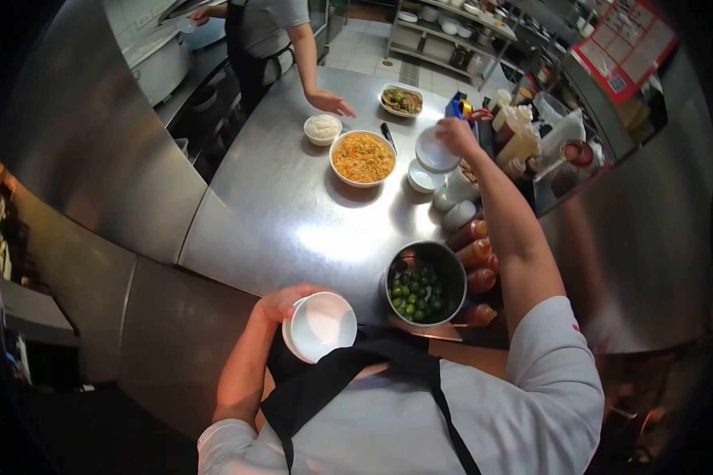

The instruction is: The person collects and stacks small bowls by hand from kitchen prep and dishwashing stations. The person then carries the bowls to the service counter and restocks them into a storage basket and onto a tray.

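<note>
My left hand (287,302) is closed on the rim of a white bowl (325,326), held in front of my apron at the counter's near edge. A second rim shows behind it, so the bowls look stacked. Across the counter my right hand (456,138) grips the edge of a round white dish (431,152); whether it is a bowl or a plate I cannot tell. Just below that dish stands a small white bowl (425,177). Near my body is a metal pot (464,279) with several small green limes (413,294) in it.
On the steel counter (253,210) stand noodles (363,157), white rice (322,127) and a cooked dish (402,100) in white bowls. Sauce bottles (475,253) line the right side. A co-worker's hand (330,103) reaches over the far side near the rice.
</note>
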{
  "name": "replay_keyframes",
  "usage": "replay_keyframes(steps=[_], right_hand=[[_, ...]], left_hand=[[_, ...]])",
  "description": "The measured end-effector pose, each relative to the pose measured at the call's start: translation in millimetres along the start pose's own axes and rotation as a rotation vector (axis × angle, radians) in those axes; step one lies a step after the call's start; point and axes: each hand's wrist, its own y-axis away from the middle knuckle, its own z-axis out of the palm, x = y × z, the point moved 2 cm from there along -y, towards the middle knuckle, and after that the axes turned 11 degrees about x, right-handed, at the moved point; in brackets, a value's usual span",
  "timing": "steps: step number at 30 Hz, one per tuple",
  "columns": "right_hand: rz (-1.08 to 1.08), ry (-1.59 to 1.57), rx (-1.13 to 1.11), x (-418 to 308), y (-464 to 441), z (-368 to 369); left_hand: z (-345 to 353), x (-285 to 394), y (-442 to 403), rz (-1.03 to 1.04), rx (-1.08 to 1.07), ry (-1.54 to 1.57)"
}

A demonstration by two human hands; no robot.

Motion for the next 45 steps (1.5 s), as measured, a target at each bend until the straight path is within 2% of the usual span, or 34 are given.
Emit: replay_keyframes(steps=[1, 6, 9, 18, 22, 25, 27, 29, 32, 38, 41, 44, 45], right_hand=[[0.056, -0.022, -0.016, 7, 1, 10], [0.018, 0.114, -0.199, 28, 7, 41], [0.095, 0.051, -0.302, 34, 10, 53], [-0.066, 0.074, -0.313, 40, 14, 72], [-0.196, 0.068, -0.042, 26, 15, 49], [0.093, 0.143, -0.185, -16, 13, 27], [0.009, 0.382, -0.451, -45, 42, 33], [-0.108, 0.410, -0.477, -50, 77, 49], [-0.054, 0.347, -0.256, -30, 94, 74], [-0.042, 0.335, -0.147, -26, 102, 52], [0.031, 0.319, -0.132, -28, 107, 53], [-0.091, 0.302, -0.212, -27, 106, 44], [-0.101, 0.283, -0.083, -33, 106, 39]], left_hand=[[3, -1, 4, 0.019, 0.016, 0.014], [2, -14, 19, 0.064, 0.101, 0.033], [2, -19, 21, 0.077, 0.119, 0.067], [6, -11, 17, 0.051, 0.150, 0.093], [3, -7, 12, 0.041, 0.140, 0.078], [0, -7, 9, 0.019, 0.123, 0.113], [-3, -7, 6, 0.013, 0.106, 0.101], [-4, -5, 4, 0.012, 0.082, 0.093], [-6, -3, 3, 0.019, 0.056, 0.084], [-11, -4, 7, 0.000, 0.035, 0.078], [-13, -5, 8, -0.007, 0.020, 0.068], [-15, -5, 9, 0.000, 0.005, 0.057], [-15, -7, 10, 0.000, 0.005, 0.067]])
